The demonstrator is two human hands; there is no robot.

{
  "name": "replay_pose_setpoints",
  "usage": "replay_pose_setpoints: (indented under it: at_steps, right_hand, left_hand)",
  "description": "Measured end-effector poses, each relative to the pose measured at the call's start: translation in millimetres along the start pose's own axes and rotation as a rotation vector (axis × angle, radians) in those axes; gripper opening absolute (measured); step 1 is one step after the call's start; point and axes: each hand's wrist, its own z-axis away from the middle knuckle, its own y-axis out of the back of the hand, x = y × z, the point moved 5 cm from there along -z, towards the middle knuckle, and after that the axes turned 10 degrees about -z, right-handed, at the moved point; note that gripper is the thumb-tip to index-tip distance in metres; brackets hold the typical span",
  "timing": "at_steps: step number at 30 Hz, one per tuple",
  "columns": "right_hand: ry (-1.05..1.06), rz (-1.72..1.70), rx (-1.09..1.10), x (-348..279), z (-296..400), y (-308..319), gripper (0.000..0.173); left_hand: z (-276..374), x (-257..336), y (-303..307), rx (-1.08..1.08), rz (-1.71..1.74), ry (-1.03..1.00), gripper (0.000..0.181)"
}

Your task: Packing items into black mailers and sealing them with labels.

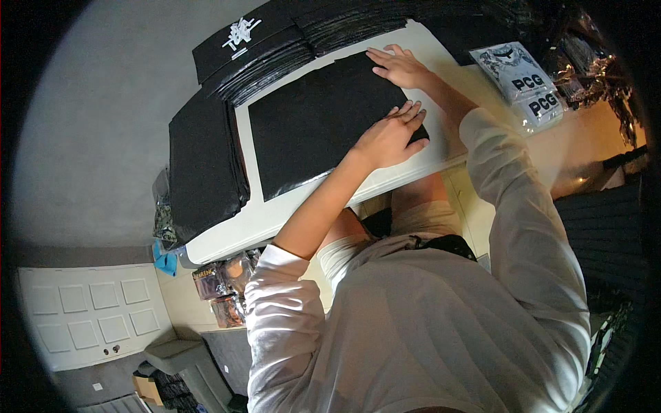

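Observation:
A flat black sheet-like item (320, 118), probably folded fabric, lies on a white table (297, 214). Shiny clear plastic shows along its near edge. My left hand (391, 135) rests palm down near its right end, over the near corner, fingers spread and thumb apart. Farther off, my right hand (402, 67) reaches in from the right, fingers apart at the item's far right corner. Neither hand visibly grips anything. What lies beneath the left palm is hidden.
Tall stacks of black flat items (206, 165) line the table's left and far sides. White paper strips (241, 35) lie on one far stack. Printed plastic packets (521, 85) sit at the right. Packaged goods (224, 284) are on the floor beside the table, at left.

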Motion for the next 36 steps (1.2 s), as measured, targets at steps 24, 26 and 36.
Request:
replay_pose_setpoints:
  at_steps: [24,26,36]
  right_hand:
    - [0.009,0.087,-0.035,-11.5,4.8,8.2,0.063]
    - [0.004,0.108,-0.052,-13.6,2.9,8.3,0.063]
    - [-0.066,0.156,-0.045,-13.7,-3.4,9.1,0.061]
  left_hand:
    - [9.3,2.5,5.2,0.000,-0.062,0.039,0.087]
    - [10.8,2.1,4.0,0.006,-0.076,0.038,0.087]
    - [13.3,12.0,10.7,-0.066,-0.078,0.051,0.092]
